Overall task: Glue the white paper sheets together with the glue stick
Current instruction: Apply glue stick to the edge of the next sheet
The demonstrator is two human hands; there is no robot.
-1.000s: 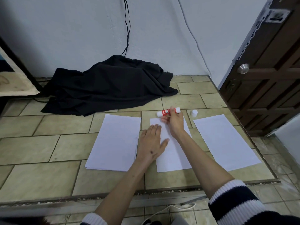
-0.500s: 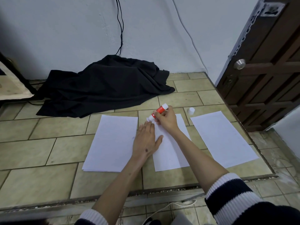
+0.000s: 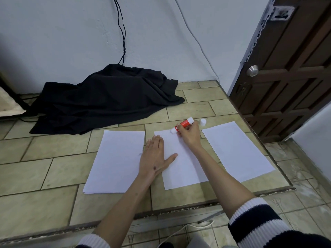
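My right hand (image 3: 189, 136) pinches the red glue stick (image 3: 182, 124) between curled fingers (image 3: 180, 130), the stick tilted with its lower white tip touching the top edge of the middle sheet (image 3: 182, 163) on the tiled floor (image 3: 44, 174). My left hand (image 3: 155, 157) lies flat with its fingers spread, the thumb on that sheet's left edge and the rest reaching onto the floor between it and the left stack of paper (image 3: 116, 161). The white cap (image 3: 203, 122) stands just beyond my right hand, near the top corner of the right sheet (image 3: 236, 151). A black cloth (image 3: 107, 99) is heaped by the wall, well apart from the papers, and a brown door (image 3: 290, 68) stands at the right. Compared with half a second ago, the stick's tip now sits further right along the top edge, and my left hand has not shifted.
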